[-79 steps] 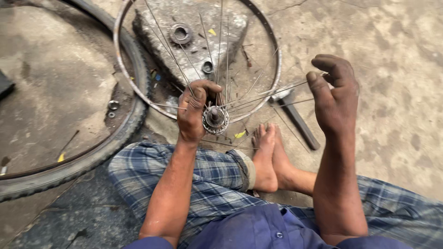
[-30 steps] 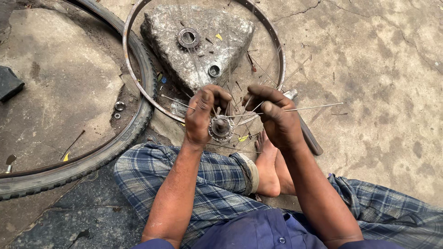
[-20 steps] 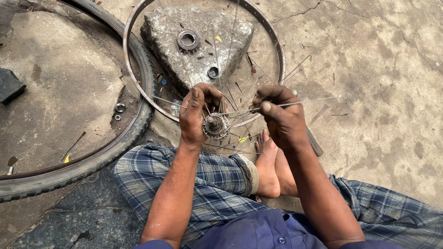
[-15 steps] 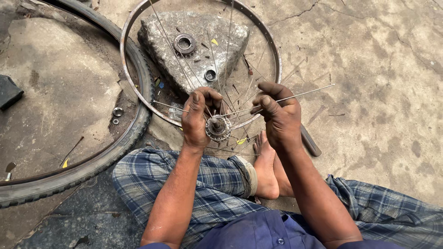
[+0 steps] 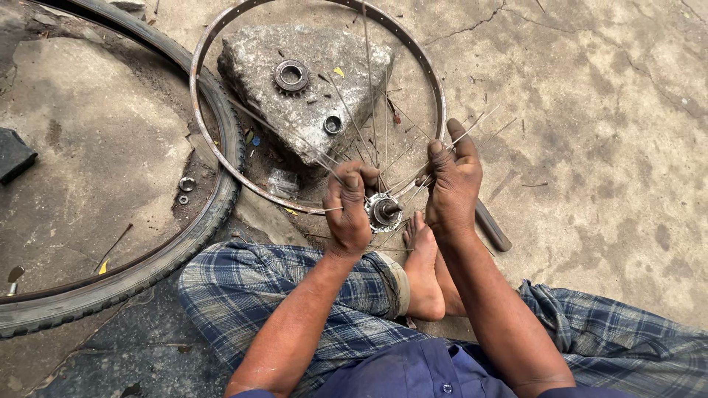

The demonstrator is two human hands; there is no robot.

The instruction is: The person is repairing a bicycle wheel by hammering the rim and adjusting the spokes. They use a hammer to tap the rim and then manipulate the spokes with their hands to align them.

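Fingers of the left hand [image 5: 348, 210] curl around a few thin silver spokes [image 5: 346, 121] just beside the small toothed metal hub [image 5: 383, 212], closed on them near their inner ends. The right hand [image 5: 453, 184] sits on the other side of that hub; its thumb and first fingers pinch a loose bundle of spokes that fans up and to the right past the knuckles, while the remaining fingers stand straight and slightly spread.

The hub lies between the two hands, touching or nearly touching the left fingers and a little apart from the right palm — the left hand is the nearer. Its short axle points up toward the camera, and the spokes run outward from it with their long axes aimed at the worn round steel wheel rim [image 5: 214, 140], which rests tilted against a grey rough stone block [image 5: 295, 110]. The person's bare foot [image 5: 422, 273] is tucked just beneath the hub, over a leg in blue checked cloth [image 5: 243, 295].

On the stone rest a dark toothed sprocket ring [image 5: 291, 75] and a smaller metal ring [image 5: 332, 124]. A black rubber tyre [image 5: 147, 258] curves along the left, partly under the rim, with two small metal nuts [image 5: 186, 186] inside its arc. A dark rod-shaped tool handle [image 5: 492, 227] lies on the cracked concrete behind the right wrist. No packages, labels or signs show — only yellow and blue scraps near the stone.
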